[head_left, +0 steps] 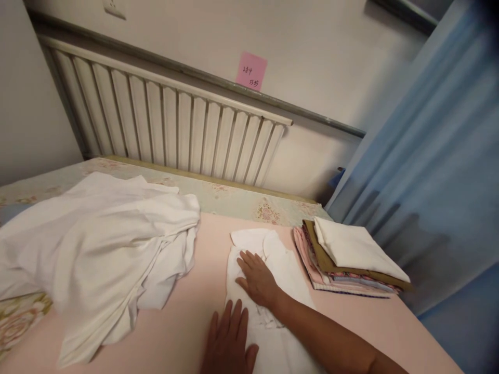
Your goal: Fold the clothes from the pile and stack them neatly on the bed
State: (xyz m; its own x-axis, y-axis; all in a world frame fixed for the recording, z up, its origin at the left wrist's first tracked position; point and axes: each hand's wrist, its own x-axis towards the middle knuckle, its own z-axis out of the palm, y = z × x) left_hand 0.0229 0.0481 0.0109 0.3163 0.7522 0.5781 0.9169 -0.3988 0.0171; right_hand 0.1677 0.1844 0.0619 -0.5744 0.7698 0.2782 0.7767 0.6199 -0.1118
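A white garment (286,267) lies partly folded in a long strip on the pink sheet, with what looks like its collar at the far end. My right hand (257,280) rests flat on its upper part, fingers spread and pointing away from me. Lower down, my left hand (230,340) is stretched out palm down at the garment's left edge, thumb towards the cloth. Whether the left palm presses on the cloth or the sheet I cannot tell. Neither hand grips anything.
Loose white clothes (113,244) lie heaped on the left. A stack of folded clothes (362,249) stands at the right, white on top. The pink sheet (206,249) covers a floral mattress (230,192). Behind are a radiator (175,124) and a blue curtain (429,171).
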